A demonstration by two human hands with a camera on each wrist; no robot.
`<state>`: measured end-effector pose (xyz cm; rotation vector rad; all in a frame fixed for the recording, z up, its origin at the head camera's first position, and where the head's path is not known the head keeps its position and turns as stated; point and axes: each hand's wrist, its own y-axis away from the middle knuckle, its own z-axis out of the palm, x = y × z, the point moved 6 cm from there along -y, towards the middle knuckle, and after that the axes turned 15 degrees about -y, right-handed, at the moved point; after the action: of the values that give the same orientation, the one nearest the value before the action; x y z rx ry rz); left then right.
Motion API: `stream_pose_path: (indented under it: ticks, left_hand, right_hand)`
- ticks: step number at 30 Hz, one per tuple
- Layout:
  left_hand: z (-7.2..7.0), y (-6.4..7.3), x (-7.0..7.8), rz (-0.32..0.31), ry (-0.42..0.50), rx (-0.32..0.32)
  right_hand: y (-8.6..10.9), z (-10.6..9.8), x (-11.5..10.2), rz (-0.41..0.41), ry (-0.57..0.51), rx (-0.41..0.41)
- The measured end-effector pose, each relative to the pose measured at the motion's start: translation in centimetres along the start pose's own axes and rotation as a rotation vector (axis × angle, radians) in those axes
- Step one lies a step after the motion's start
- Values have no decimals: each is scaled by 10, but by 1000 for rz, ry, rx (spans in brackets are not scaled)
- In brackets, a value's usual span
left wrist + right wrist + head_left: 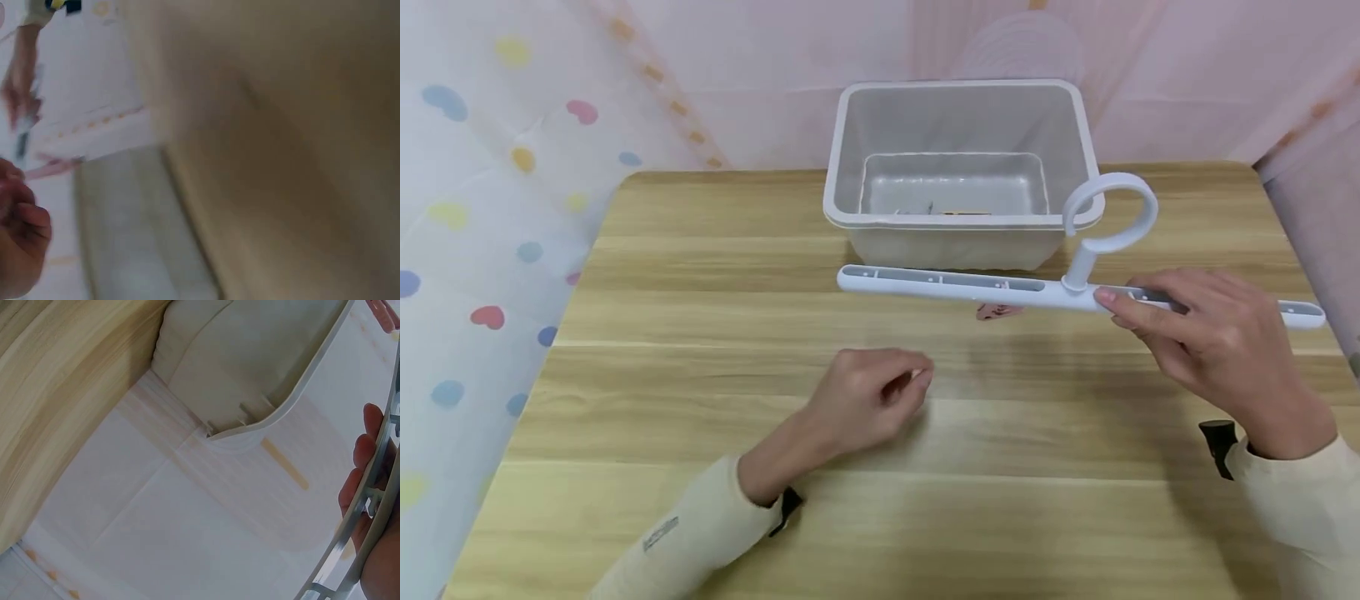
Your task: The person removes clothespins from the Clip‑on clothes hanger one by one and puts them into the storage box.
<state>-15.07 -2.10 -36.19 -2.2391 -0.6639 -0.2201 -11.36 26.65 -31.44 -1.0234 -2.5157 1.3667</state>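
Observation:
A white plastic clothes hanger [955, 285] with a straight slotted bar and a round hook spans the right half of the head view. My right hand [1217, 333] grips its bar right of the hook, thumb along the front. In the right wrist view, the fingers [357, 487] curl behind the hanger bar [334, 556]. My left hand [872, 396] is over the table at centre, fingers loosely curled, thumb near the index fingertip; nothing shows between them. Partly hidden under the hanger lies a small pink piece [997, 312] with dark marks.
A pale grey plastic bin [955, 246] stands at the table's back edge, behind the hanger. Small items, one yellowish, are partly visible inside it. The wood-grain table [662, 350] is bordered behind and at left by a patterned curtain [760, 83].

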Motion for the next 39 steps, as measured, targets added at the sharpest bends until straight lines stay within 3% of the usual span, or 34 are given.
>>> stream_pose_path:
  ticks: [2, 4, 6, 12, 21, 23, 25, 27, 32, 34, 39]
  left_hand:
    - [27, 0, -11, -214, 8, -204]
    - [44, -4, -20, -383, 77, -305]
    - [59, -12, -24, -478, 198, -360]
    - [83, -34, -13, -485, 584, -389]
    - [89, -34, -2, -548, 868, -472]
    - [88, -34, -2, -564, 881, -485]
    - [86, -33, -3, -578, 815, -488]
    - [82, -34, -5, -554, 663, -456]
    - [68, -37, -5, -401, 187, -272]
    - [63, -38, -3, -342, 51, -206]
    - [56, -39, 0, -252, -148, -106]
  right_hand:
    - [1, 1, 1, 1, -10, 8]
    - [2, 3, 1, 1, -36, 16]
    - [3, 6, 2, 3, -61, 12]
    - [5, 12, 4, 18, -98, -25]
    - [6, 12, 10, 51, -75, -76]
    - [6, 12, 10, 54, -77, -85]
    - [6, 12, 11, 55, -73, -92]
    - [6, 12, 11, 55, -69, -96]
    - [6, 12, 11, 56, -56, -107]
    - [7, 12, 11, 59, -55, -113]
    - [8, 12, 10, 64, -50, -111]
